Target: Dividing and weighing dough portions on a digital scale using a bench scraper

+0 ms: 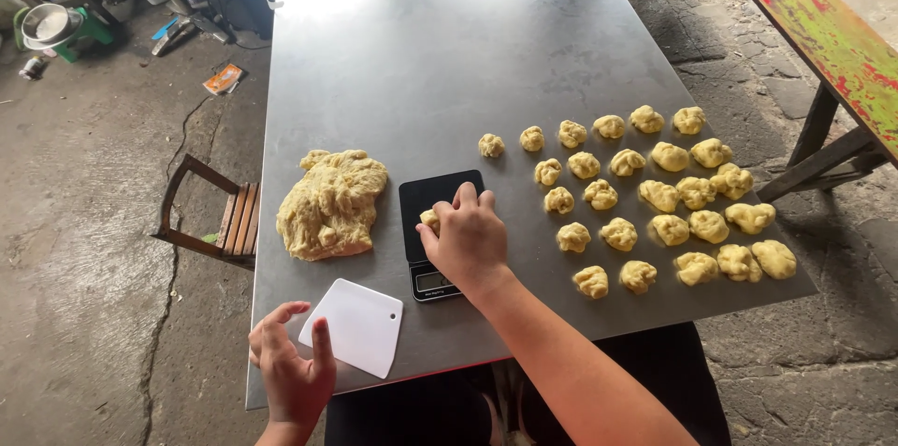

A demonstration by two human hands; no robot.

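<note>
Left hand (292, 373) rests open at the near left edge of the steel table (393, 53), fingertips beside a white scraper (355, 326). Farther back lies a large dough mass (332, 203). Right hand (468, 238) covers the black scale (432, 226), fingers closed on a small dough piece (429, 219). To the right, portioned dough balls (655, 194) sit in rows.

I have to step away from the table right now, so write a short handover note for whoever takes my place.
Right hand: resting on the black digital scale, fingers around a small yellow dough piece.
Left hand: open, at the table edge beside the white plastic scraper.
Done: many small portioned dough balls in rows on the steel table.
Left: the large yellow dough mass, still unportioned.
</note>
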